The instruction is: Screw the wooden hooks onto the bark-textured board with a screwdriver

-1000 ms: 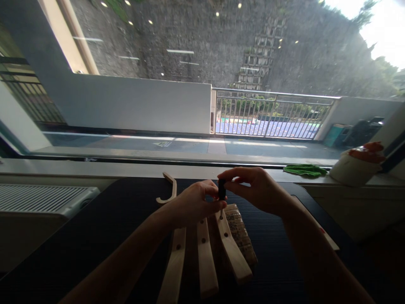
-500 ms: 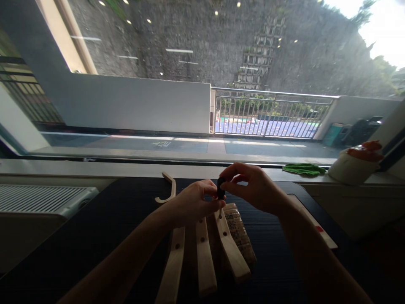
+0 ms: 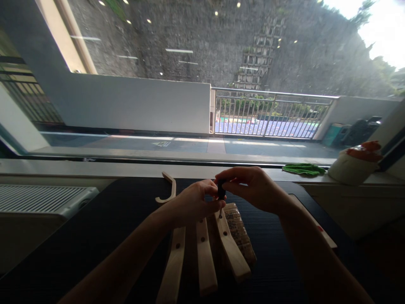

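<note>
In the head view, I see the right hand [image 3: 249, 185] pinching a black-handled screwdriver [image 3: 221, 191] near its top, the left hand [image 3: 199, 203] closed round its lower handle; the tip meets the upper hole of the rightmost bent wooden bar [image 3: 232, 253], beside a brown package [image 3: 238, 232].

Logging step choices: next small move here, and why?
Probably a small turn of the driver with the right hand, the left hand steadying: the driver stands near upright, its tip at the far hole of the rightmost strip, and both hands are on it. Turn direction can't be read.
</note>
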Motion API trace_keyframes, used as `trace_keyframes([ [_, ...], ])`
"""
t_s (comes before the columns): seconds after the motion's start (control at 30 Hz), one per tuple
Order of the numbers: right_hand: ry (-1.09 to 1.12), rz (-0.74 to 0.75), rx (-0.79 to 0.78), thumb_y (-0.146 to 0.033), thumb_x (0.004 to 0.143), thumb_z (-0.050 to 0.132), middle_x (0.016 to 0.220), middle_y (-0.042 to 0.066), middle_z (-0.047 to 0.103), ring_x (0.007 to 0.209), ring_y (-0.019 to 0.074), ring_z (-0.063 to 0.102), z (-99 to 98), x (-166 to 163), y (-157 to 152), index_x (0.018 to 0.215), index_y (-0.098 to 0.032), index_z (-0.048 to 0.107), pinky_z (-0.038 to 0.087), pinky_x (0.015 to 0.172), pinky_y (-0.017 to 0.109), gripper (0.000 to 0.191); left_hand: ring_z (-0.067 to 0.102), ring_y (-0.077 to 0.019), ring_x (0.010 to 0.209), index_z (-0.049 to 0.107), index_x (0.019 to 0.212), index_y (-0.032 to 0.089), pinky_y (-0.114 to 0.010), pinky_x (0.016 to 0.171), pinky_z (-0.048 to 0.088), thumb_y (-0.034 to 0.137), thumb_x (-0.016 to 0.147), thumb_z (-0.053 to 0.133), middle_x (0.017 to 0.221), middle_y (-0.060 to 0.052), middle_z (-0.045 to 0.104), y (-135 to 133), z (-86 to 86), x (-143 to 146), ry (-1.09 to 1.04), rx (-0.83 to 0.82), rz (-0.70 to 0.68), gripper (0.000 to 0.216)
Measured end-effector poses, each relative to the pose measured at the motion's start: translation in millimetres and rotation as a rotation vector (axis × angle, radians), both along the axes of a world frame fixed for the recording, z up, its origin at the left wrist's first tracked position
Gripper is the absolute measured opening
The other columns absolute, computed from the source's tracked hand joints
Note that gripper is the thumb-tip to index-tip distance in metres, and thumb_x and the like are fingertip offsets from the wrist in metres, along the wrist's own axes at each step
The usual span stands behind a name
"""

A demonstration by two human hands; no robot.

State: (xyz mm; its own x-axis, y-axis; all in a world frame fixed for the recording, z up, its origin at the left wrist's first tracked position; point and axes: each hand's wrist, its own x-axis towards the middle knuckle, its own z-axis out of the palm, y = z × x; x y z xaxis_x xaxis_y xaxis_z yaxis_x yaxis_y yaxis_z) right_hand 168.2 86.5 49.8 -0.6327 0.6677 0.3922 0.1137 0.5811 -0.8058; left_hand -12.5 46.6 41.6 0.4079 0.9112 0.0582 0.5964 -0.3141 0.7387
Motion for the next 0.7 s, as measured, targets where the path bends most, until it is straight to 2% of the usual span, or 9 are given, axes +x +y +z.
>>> trace_keyframes([
  [0.2, 0.009, -0.023, 0.002, -0.019, 0.076, 0.058, 0.090, 0.002, 0.067, 0.080, 0.0145, 0.063, 0.2, 0.6, 0.2, 0.098, -0.019, 0.063, 0.053, 0.074, 0.031, 0.023, 0.055, -0.0163, 0.081, 0.063, 0.088, 0.020, -0.026, 0.066, 0.045, 0.046, 0.076, 0.050, 0.104, -0.004, 0.054, 1.1, -3.6, -1.6, -0.012, -0.047, -0.006, 0.031],
  [0.53, -0.014, -0.076, 0.007, -0.025, 0.074, 0.061, 0.086, 0.003, 0.065, 0.078, 0.0143, 0.062, 0.4, 0.1, -1.4, 0.094, -0.017, 0.059, 0.053, 0.070, 0.030, 0.022, 0.053, -0.0143, 0.076, 0.063, 0.084, 0.019, -0.024, 0.062, 0.043, 0.044, 0.077, 0.050, 0.094, -0.003, 0.053, 2.0, -5.3, -1.7, 0.001, -0.030, -0.020, 0.029],
  [0.7, -0.070, -0.057, 0.022, -0.028, 0.079, 0.055, 0.090, 0.003, 0.066, 0.081, 0.0154, 0.062, 3.8, 4.8, -1.7, 0.102, -0.022, 0.061, 0.052, 0.074, 0.032, 0.025, 0.053, -0.0148, 0.077, 0.063, 0.086, 0.020, -0.025, 0.063, 0.043, 0.044, 0.077, 0.049, 0.098, -0.003, 0.053, 1.5, -4.1, -1.1, -0.010, -0.044, -0.023, 0.029],
])
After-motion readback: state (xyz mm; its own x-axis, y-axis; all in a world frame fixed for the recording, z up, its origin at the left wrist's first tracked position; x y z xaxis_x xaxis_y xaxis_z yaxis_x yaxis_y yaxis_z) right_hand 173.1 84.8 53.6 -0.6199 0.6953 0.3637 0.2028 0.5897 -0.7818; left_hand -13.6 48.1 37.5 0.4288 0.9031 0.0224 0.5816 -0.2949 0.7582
